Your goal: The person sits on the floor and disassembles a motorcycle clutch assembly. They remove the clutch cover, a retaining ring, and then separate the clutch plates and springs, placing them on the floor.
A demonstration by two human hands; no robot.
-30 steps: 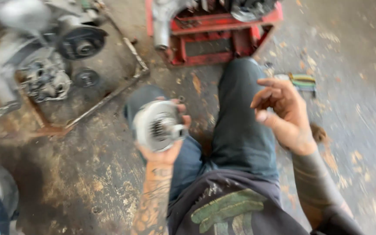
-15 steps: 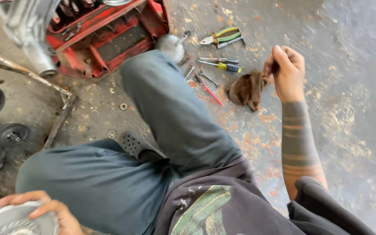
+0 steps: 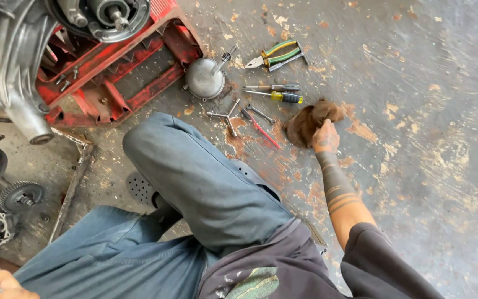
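Reaching right hand (image 3: pixel 325 138) gripping brown rag (image 3: pixel 305 123)

Bare floor (image 3: pixel 427 166) right — tools (image 3: pixel 261 105) left

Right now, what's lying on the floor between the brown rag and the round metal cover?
In the head view, hand tools lie between the brown rag and the round metal cover: a yellow-handled screwdriver, a red-handled tool and a T-shaped wrench.
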